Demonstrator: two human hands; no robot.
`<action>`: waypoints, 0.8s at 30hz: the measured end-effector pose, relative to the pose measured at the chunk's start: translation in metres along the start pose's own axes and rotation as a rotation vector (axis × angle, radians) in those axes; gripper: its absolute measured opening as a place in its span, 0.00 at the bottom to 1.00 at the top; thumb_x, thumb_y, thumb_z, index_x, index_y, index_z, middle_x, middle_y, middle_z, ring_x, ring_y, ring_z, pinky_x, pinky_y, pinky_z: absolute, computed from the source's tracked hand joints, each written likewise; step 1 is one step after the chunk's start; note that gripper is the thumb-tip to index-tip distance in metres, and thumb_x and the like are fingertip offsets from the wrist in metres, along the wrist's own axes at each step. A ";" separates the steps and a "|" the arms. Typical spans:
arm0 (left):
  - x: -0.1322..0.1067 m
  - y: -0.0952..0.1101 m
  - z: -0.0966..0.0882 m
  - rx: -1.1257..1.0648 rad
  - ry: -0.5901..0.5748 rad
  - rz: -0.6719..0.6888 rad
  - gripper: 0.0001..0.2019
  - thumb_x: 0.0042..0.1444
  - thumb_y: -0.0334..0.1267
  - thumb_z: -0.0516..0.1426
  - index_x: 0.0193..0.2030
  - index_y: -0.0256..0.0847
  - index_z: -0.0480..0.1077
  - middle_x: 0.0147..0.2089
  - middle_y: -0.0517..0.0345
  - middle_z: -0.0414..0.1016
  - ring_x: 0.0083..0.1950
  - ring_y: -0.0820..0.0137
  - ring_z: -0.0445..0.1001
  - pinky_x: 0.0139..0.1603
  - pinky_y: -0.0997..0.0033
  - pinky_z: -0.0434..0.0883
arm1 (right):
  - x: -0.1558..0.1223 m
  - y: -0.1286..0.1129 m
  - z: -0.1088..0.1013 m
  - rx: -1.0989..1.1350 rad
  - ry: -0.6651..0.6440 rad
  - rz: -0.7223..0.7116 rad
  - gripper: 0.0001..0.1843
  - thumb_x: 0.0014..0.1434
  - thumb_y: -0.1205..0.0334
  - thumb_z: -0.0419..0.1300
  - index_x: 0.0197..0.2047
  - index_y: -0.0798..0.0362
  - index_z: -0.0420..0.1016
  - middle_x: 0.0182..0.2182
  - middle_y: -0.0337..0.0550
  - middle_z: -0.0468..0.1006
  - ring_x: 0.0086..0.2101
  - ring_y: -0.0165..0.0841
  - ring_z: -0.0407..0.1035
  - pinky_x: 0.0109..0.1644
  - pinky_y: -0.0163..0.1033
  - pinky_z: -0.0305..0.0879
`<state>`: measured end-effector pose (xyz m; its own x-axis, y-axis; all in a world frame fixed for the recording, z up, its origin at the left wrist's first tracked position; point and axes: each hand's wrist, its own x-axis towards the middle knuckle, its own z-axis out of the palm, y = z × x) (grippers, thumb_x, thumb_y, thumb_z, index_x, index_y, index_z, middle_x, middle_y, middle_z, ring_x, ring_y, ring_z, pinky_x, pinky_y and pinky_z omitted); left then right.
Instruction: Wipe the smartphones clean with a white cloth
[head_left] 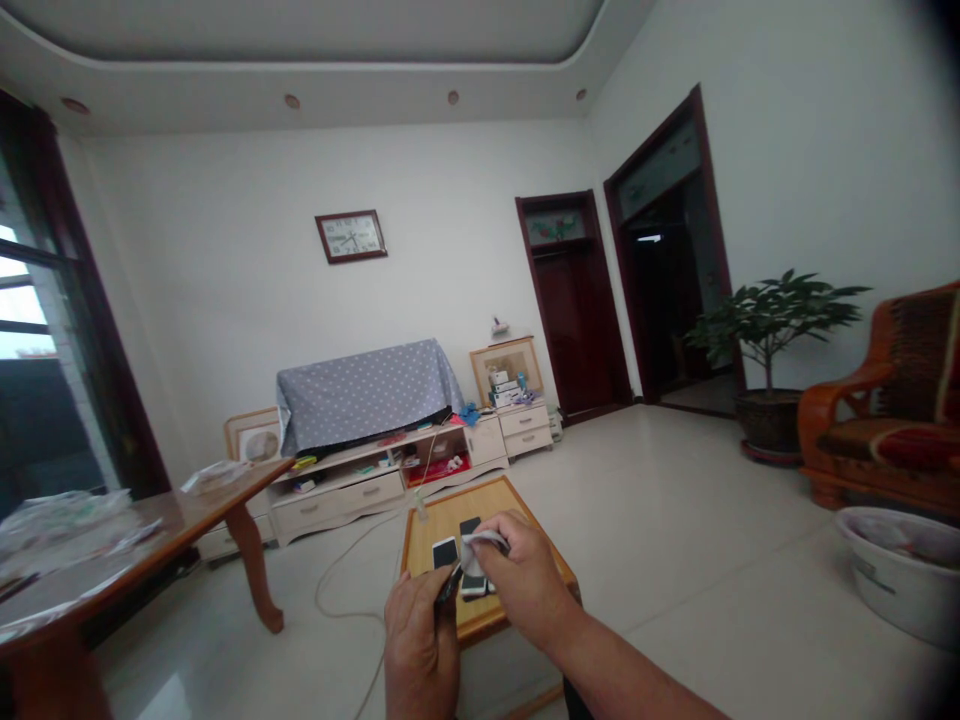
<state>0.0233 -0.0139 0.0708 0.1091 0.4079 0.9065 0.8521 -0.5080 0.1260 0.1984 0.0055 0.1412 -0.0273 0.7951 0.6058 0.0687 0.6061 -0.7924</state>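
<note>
At six o'clock, above the surface [496,500], the left hand [420,628] is clamped on a dark phone [449,584], tilted — apparently leaving its face free. At two o'clock from it, the right hand [521,568] pinches a cloth [472,555]; at twelve, a white phone [445,552] lies flat.

Left hand [420,625]: bare, broad, thick-fingered; wrist uncovered to lower picture edge. Right hand [527,575]: bare, rounded across back. Right forearm [622,660]: uncovered along entire visible length. Dark patch [575,700] beneath forearm: possibly clothing, too little shown to tell.
</note>
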 end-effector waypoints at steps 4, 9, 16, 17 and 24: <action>-0.001 -0.002 0.002 0.003 0.018 0.061 0.17 0.63 0.28 0.52 0.56 0.45 0.68 0.48 0.54 0.76 0.53 0.61 0.71 0.64 0.49 0.63 | -0.016 -0.013 0.007 -0.001 -0.071 -0.112 0.10 0.54 0.77 0.60 0.33 0.53 0.78 0.33 0.38 0.74 0.35 0.31 0.71 0.40 0.34 0.63; 0.000 0.004 -0.002 0.001 0.031 0.025 0.16 0.64 0.29 0.53 0.57 0.46 0.68 0.49 0.53 0.76 0.54 0.61 0.72 0.64 0.48 0.63 | -0.008 -0.008 0.003 0.014 -0.036 -0.049 0.07 0.56 0.73 0.62 0.33 0.52 0.79 0.32 0.38 0.75 0.35 0.32 0.71 0.39 0.35 0.63; 0.001 0.002 0.001 0.004 0.045 -0.023 0.14 0.64 0.31 0.54 0.54 0.46 0.70 0.46 0.54 0.78 0.50 0.61 0.74 0.62 0.49 0.66 | -0.002 0.001 0.003 0.029 -0.040 -0.059 0.05 0.57 0.69 0.62 0.34 0.52 0.79 0.32 0.39 0.75 0.35 0.33 0.71 0.39 0.36 0.64; 0.000 0.002 0.002 0.000 0.048 -0.029 0.13 0.64 0.31 0.54 0.54 0.46 0.70 0.45 0.54 0.78 0.49 0.61 0.75 0.60 0.49 0.67 | -0.003 0.001 0.003 0.041 -0.047 -0.065 0.05 0.57 0.68 0.62 0.34 0.52 0.79 0.32 0.39 0.75 0.35 0.33 0.71 0.39 0.35 0.64; 0.012 0.024 -0.010 -0.399 -0.029 -0.542 0.15 0.62 0.46 0.59 0.52 0.43 0.73 0.47 0.50 0.80 0.50 0.57 0.77 0.51 0.55 0.75 | 0.017 0.033 -0.005 0.382 -0.097 0.320 0.10 0.54 0.56 0.65 0.32 0.55 0.75 0.25 0.35 0.72 0.27 0.29 0.65 0.30 0.33 0.60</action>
<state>0.0395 -0.0292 0.0884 -0.2619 0.7015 0.6627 0.5369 -0.4647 0.7041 0.2051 0.0385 0.1257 -0.1579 0.9295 0.3332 -0.2805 0.2813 -0.9177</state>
